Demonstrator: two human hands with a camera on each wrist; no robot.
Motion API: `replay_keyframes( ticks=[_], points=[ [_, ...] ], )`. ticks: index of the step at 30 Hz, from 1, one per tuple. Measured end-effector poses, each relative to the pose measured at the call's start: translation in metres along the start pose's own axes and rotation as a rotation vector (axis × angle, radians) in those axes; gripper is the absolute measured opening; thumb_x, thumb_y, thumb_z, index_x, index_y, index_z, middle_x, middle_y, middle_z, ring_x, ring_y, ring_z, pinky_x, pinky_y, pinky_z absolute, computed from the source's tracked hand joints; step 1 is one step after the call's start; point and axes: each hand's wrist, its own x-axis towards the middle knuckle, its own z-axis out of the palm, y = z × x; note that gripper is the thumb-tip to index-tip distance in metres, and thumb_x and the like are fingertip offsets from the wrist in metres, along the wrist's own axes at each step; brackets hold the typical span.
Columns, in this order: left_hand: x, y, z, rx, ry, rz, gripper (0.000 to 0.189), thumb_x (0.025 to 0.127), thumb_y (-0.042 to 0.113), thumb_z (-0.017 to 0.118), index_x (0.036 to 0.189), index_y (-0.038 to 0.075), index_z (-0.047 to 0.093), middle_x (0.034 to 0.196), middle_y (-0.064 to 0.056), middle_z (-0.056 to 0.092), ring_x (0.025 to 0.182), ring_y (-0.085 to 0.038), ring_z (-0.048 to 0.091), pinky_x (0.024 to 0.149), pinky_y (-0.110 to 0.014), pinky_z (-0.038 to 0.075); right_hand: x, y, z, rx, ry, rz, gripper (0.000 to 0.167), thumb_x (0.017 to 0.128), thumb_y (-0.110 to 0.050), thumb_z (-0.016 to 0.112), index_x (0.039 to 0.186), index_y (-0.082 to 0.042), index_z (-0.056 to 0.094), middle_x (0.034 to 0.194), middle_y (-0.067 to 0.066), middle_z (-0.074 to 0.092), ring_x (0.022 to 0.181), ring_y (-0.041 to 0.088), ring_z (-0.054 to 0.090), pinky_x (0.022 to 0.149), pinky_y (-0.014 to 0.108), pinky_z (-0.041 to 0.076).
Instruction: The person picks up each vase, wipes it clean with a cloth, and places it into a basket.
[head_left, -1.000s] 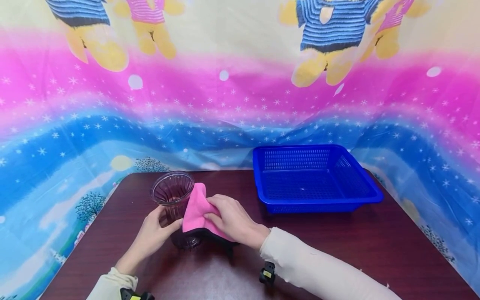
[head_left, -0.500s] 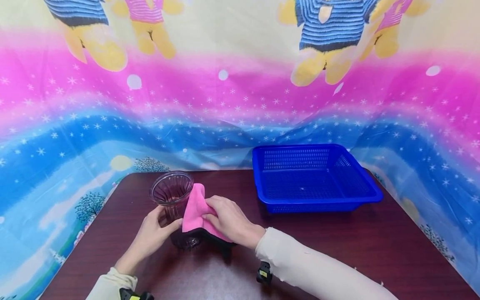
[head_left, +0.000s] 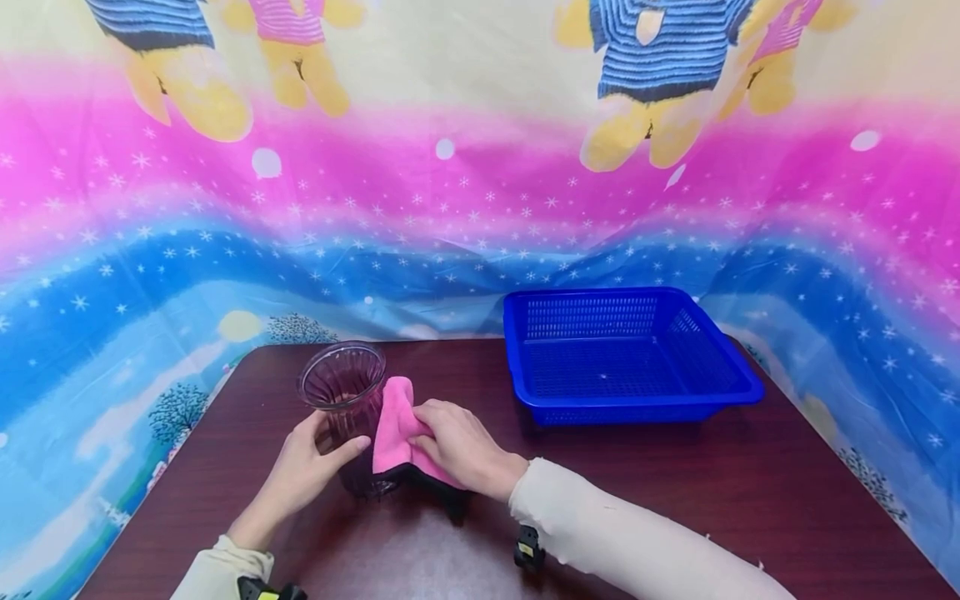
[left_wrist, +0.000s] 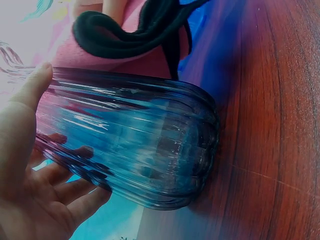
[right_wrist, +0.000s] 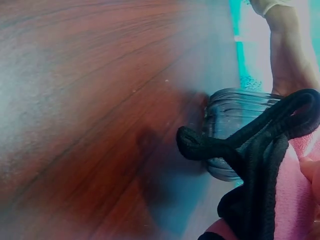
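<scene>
A ribbed, purple-tinted clear glass vase [head_left: 354, 423] with a flared rim stands upright on the table at left of centre. My left hand [head_left: 300, 462] holds its left side, thumb across the front; in the left wrist view the fingers curve behind the glass [left_wrist: 125, 135]. On the vase's right, my right hand [head_left: 467, 448] pinches a folded pink cloth [head_left: 393, 429] with black edging. The cloth's left edge overlaps the vase in the head view. Its loose black hem [right_wrist: 255, 175] hangs in front of the vase base in the right wrist view.
A blue plastic basket [head_left: 637, 403] with slotted sides stands at the back right of the dark red wooden table [head_left: 675, 500]. Behind the table hangs a printed curtain [head_left: 420, 192] with bears and snowflakes.
The right hand and the pink cloth have shifted slightly down and to the right along the vase's side. The left hand and the vase stay almost where they were.
</scene>
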Motion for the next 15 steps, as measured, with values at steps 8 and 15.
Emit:
replay_keyframes(
  ticks=[8, 15],
  points=[
    [0.001, -0.002, 0.001, 0.011, 0.003, -0.010, 0.058, 0.090, 0.028, 0.078, 0.137, 0.001, 0.054, 0.123, -0.020, 0.071, 0.113, -0.027, 0.070, 0.092, -0.030, 0.059, -0.003, 0.006, 0.007, -0.042, -0.038, 0.006, 0.006, 0.093, -0.021, 0.073, 0.092, -0.017, 0.068, 0.093, -0.002, 0.069, 0.085, 0.013, 0.063, 0.078, 0.026, 0.054],
    [0.000, -0.001, 0.001, -0.009, -0.003, -0.017, 0.058, 0.090, 0.026, 0.078, 0.137, 0.002, 0.054, 0.124, -0.019, 0.071, 0.112, -0.015, 0.068, 0.092, -0.023, 0.057, -0.005, 0.009, 0.012, -0.075, -0.074, 0.014, 0.019, 0.093, -0.020, 0.073, 0.079, -0.017, 0.061, 0.083, -0.003, 0.064, 0.078, 0.012, 0.059, 0.071, 0.025, 0.051]
  ],
)
